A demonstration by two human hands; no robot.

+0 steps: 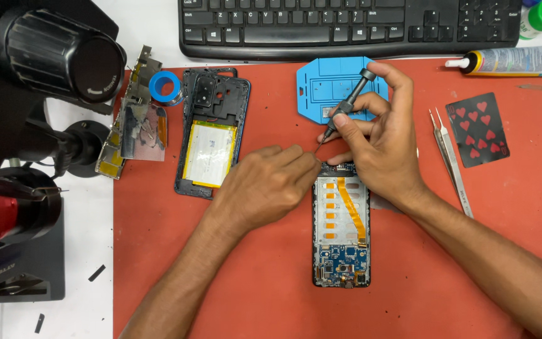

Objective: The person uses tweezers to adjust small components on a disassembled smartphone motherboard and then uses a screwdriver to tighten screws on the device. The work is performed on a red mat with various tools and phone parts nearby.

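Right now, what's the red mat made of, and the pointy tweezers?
The mat looks like soft rubber or silicone: matte red, no shine, lying flat. The tweezers look like bare metal: silvery, thin, with a dull gleam along the arms.

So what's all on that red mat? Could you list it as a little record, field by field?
Right hand: holds a small screwdriver, tip down at the top end of the opened phone
Left hand: rests at the phone's top edge, fingertips by the tip
Mat: red
Left of the hands: phone frame with battery, blue tape roll
Right of the hands: tweezers, playing card, glue tube
Behind: blue tray, keyboard
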